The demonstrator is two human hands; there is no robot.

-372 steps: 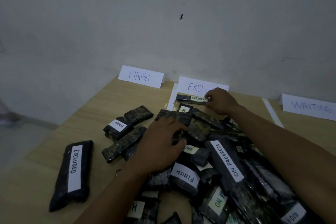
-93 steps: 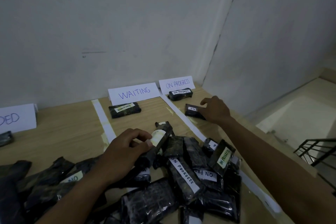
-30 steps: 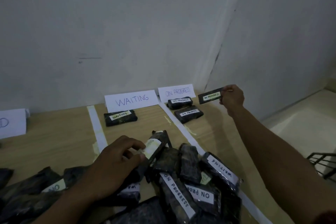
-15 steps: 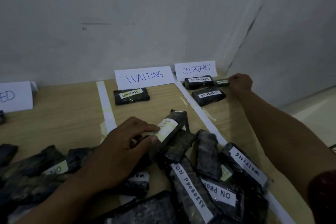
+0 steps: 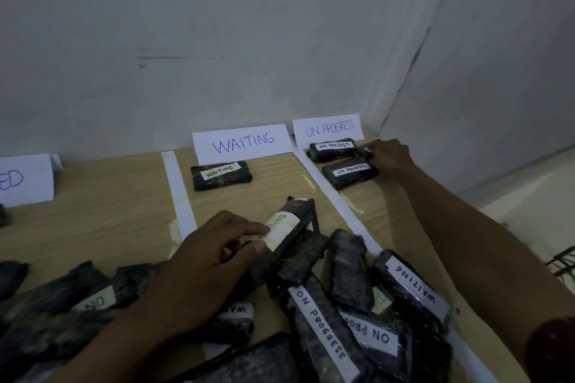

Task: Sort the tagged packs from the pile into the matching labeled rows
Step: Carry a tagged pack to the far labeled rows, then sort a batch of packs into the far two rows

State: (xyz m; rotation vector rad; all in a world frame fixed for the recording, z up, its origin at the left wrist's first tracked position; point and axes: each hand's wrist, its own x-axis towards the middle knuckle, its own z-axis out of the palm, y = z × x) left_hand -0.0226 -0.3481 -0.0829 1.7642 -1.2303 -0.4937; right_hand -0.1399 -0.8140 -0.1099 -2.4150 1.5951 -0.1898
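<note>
A pile of dark wrapped packs (image 5: 314, 305) with white tags covers the near table. My left hand (image 5: 214, 264) grips a tilted pack (image 5: 291, 228) at the pile's top, thumb on its tag. My right hand (image 5: 389, 157) reaches into the far right corner and holds a small pack (image 5: 364, 151) down beside two packs tagged ON PROGRESS (image 5: 333, 149), below the ON PROGRESS card (image 5: 328, 130). One pack tagged WAITING (image 5: 221, 176) lies under the WAITING card (image 5: 242, 143). Most of the small pack is hidden by my fingers.
White tape strips (image 5: 179, 193) divide the wooden table (image 5: 93, 227) into rows. A card ending in ED (image 5: 25, 180) stands at far left. Grey walls meet in a corner behind the cards. The table's right edge drops to the floor, with a black rack (image 5: 563, 264) there.
My right hand carried the small pack down from the air to the table beside the ON PROGRESS packs. My left hand has kept its grip on the tilted pack.
</note>
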